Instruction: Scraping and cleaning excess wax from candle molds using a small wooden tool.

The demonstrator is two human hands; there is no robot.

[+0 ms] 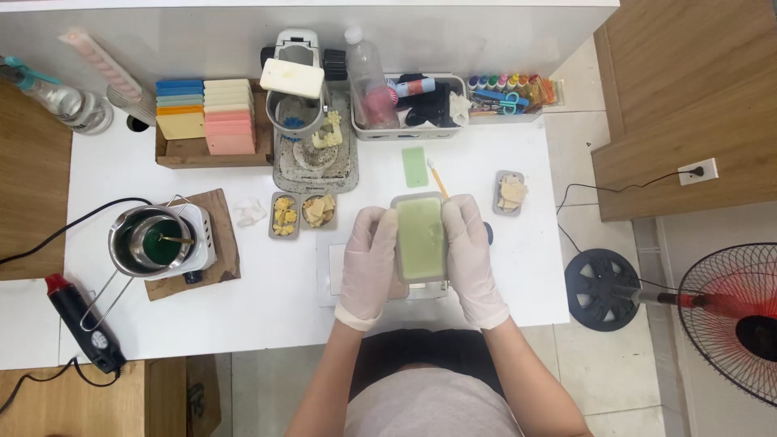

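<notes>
A grey rectangular mould (420, 238) filled with a pale green slab is held above the white table (259, 311), just in front of me. My left hand (366, 265), in a white glove, grips its left side. My right hand (471, 257), also gloved, grips its right side. A white flat object under the mould is mostly hidden by my hands.
A metal pot of dark green liquid (154, 240) sits on a small hotplate at left, with a heat gun (81, 322) near the table's front edge. Small trays of yellow bits (302, 214), a green card (414, 166), stacked coloured slabs (206, 116) and a bin of supplies (409, 105) lie behind. A fan (728, 311) stands on the floor at right.
</notes>
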